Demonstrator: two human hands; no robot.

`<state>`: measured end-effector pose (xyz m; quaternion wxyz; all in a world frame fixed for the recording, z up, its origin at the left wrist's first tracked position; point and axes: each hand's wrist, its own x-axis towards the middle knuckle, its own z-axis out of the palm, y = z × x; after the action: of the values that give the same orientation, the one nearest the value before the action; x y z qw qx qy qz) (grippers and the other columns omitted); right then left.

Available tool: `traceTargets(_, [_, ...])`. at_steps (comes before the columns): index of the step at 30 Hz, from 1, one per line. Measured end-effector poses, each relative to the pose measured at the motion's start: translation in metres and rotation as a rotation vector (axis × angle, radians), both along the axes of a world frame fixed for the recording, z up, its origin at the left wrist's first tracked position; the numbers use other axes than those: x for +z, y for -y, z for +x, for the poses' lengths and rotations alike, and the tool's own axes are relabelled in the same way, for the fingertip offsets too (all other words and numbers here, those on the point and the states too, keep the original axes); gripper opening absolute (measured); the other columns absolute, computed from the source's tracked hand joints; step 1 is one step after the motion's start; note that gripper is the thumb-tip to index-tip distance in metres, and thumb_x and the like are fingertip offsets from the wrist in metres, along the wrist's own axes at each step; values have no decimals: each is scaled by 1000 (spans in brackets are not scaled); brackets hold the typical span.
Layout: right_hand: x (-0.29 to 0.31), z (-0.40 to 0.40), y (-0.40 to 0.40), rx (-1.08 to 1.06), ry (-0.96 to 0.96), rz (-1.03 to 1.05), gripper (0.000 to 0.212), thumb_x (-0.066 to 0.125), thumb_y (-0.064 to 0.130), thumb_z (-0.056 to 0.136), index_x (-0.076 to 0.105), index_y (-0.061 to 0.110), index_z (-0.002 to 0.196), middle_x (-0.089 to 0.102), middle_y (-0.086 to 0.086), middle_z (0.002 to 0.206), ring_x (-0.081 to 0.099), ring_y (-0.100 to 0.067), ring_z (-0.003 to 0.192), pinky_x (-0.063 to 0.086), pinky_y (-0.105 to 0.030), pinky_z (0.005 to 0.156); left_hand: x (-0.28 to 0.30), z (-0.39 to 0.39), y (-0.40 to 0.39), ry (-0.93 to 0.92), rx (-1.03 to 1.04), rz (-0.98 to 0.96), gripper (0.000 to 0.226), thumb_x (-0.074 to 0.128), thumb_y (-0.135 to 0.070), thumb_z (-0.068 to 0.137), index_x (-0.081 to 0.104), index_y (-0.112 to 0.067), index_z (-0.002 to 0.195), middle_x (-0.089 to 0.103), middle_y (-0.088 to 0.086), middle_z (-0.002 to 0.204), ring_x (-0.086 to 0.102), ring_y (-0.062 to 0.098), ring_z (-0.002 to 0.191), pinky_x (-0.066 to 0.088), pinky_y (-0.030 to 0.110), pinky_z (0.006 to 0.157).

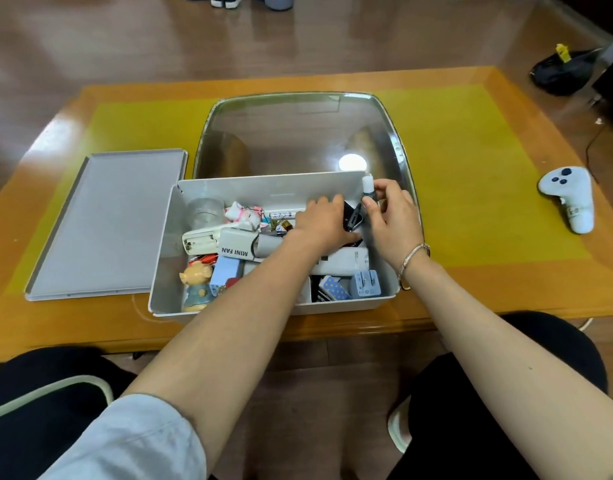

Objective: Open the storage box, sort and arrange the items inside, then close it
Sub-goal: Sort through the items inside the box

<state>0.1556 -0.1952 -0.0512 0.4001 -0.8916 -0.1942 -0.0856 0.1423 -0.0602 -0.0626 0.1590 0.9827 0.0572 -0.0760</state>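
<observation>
The right hand (390, 216), with a bracelet (413, 259) at its wrist, pinches a small bottle (368, 189) between thumb and fingers at the far right corner of the storage box (166, 271); the bottle stands upright, its white cap level with the box's far wall. The left hand (324, 221) reaches into the box just beside the right hand, palm down, fingers curled over a dark flat object (353, 216); whether it grips or only touches that object cannot be told. The storage box is open and sits at the near edge of the table (471, 289), in front of the person. Inside it, toward the left, lie a white carton marked MINI FAN (236, 245), a clear round container (205, 211), a pink-and-white figurine (242, 213) and, at the near left corner, an orange pig figurine (196, 284). At the near right corner lies a blue plug adapter (365, 284), next to a dotted blue item (334, 289). The grey lid (104, 226) lies flat on the table, touching the box's left side. A large metal tray (298, 133) lies behind the box. A white controller (570, 199) rests well apart on the table's right side.
</observation>
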Motion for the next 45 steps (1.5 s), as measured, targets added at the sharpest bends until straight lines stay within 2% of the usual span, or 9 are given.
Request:
traceTargets(5, [0, -1, -1, 5, -7, -6, 22, 51, 20, 93, 53, 14, 114, 50, 9, 90, 48, -22, 95, 42, -44, 85, 0, 3, -8, -45, 70, -95, 70, 72, -48, 79, 40, -10, 127, 49, 16, 127, 46, 34, 119, 44, 43, 95])
traceTargets(10, [-1, 0, -1, 11, -11, -21, 22, 50, 21, 94, 53, 15, 115, 51, 8, 91, 47, -20, 94, 42, -44, 84, -2, -2, -12, -105, 106, -218, 62, 74, -42, 80, 42, -7, 119, 60, 13, 114, 58, 31, 102, 48, 37, 82])
traceTargets(14, [1, 0, 0, 10, -3, -11, 21, 50, 20, 94, 53, 15, 114, 49, 9, 89, 47, -20, 93, 42, -46, 85, 0, -7, -9, -42, 95, -298, 48, 68, -33, 87, 38, -6, 113, 59, 17, 111, 58, 35, 100, 38, 34, 69])
traceTargets(18, [0, -3, 0, 25, 15, 6, 21, 50, 19, 94, 53, 13, 113, 49, 9, 89, 48, -23, 94, 42, -47, 85, 8, -13, -20, 24, 136, -392, 36, 62, -24, 92, 33, -8, 104, 58, 20, 109, 57, 37, 98, 45, 39, 75])
traceTargets(22, [-1, -3, 0, 16, 8, 32, 20, 50, 18, 94, 53, 11, 113, 50, 7, 90, 48, -24, 96, 42, -44, 86, 20, -23, -38, 126, 193, -504, 37, 57, -23, 95, 36, -5, 120, 58, 16, 119, 57, 33, 105, 45, 38, 85])
traceTargets(27, [-1, -1, 0, 15, 0, 6, 19, 51, 17, 94, 52, 11, 112, 51, 5, 90, 47, -23, 96, 42, -40, 84, 44, -30, -59, 307, 260, -668, 37, 55, -19, 96, 36, -5, 124, 56, 7, 112, 57, 25, 101, 41, 25, 73])
traceTargets(33, [-1, -1, 0, 18, 5, -19, 19, 51, 18, 94, 51, 10, 112, 52, 1, 91, 47, -26, 96, 41, -40, 84, 60, -44, -103, 333, 342, -509, 31, 55, -42, 94, 41, -15, 101, 54, -2, 89, 54, 10, 71, 36, 23, 52])
traceTargets(40, [2, -1, -1, 12, -4, -52, 21, 50, 19, 94, 51, 11, 114, 57, -3, 97, 47, -26, 100, 41, -47, 88, 55, -67, -140, 159, 477, -147, 44, 52, -54, 92, 36, -13, 101, 59, 16, 108, 53, 33, 92, 35, 37, 67])
traceTargets(45, [2, -3, -1, -4, 8, -81, 22, 51, 20, 94, 52, 11, 114, 60, -7, 101, 48, -27, 101, 40, -48, 89, 46, -83, -144, 131, 503, -91, 70, 70, -66, 68, 34, -16, 101, 59, 13, 110, 53, 29, 91, 39, 36, 64])
